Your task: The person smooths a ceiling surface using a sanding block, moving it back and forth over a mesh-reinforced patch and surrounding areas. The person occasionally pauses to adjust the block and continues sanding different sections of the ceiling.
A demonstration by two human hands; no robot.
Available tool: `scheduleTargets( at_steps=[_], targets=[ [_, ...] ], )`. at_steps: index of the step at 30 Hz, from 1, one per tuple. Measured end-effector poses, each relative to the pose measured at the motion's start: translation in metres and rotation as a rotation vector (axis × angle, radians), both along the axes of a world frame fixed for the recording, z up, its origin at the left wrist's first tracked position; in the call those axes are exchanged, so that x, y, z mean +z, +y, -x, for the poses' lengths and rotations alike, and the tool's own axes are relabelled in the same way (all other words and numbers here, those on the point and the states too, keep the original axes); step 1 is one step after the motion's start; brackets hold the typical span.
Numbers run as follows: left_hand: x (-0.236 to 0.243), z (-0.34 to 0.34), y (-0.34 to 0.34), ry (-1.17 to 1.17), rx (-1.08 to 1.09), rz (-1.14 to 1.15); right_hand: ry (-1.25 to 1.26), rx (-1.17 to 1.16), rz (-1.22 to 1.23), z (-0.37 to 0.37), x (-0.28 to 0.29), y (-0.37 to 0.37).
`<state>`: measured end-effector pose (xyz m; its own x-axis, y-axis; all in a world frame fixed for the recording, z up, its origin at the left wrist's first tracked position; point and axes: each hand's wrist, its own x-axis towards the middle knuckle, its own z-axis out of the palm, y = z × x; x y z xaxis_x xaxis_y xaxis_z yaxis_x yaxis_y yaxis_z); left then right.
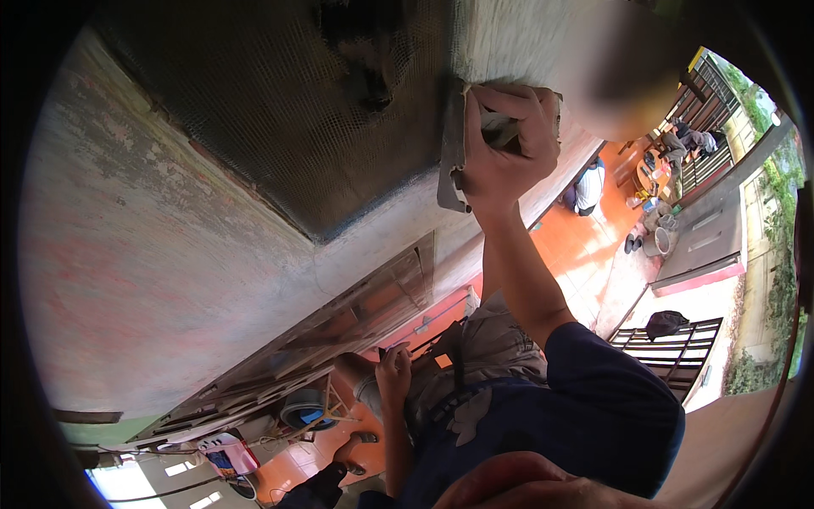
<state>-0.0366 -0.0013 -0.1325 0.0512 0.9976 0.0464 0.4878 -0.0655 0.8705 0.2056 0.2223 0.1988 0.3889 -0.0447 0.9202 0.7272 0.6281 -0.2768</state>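
Observation:
My right hand (515,148) is raised against the wall beside a window screen, fingers curled around a worn, ragged-edged grey sheet (452,165). The sheet looks like folded sandpaper and lies along the corner next to the mesh. My left hand (393,370) is low in front of my body, fingers closed. A small dark thing shows at its fingertips, too small to name. The dark window mesh (280,110) has a torn hole near its top. Around it the wall (195,263) is patchy, with pale plaster and faded pink.
A large blurred shape (623,72) fills the upper right, close to the camera. One person (587,187) crouches on the orange tiled floor (564,259); another (699,140) is farther off by a small table (651,174). Buckets (660,240) stand there. A dark basin (303,409) sits lower left.

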Motion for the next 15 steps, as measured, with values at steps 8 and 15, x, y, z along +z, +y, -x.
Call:
scheduleTargets(
  at_steps=[8, 15],
  targets=[
    [-0.015, 0.02, -0.015, -0.013, 0.043, 0.043, -0.063, 0.044, 0.012, 0.001, -0.017, -0.011],
    [-0.014, 0.022, -0.012, -0.071, 0.051, 0.057, -0.033, 0.009, -0.167, -0.005, 0.039, 0.02]
  ],
)
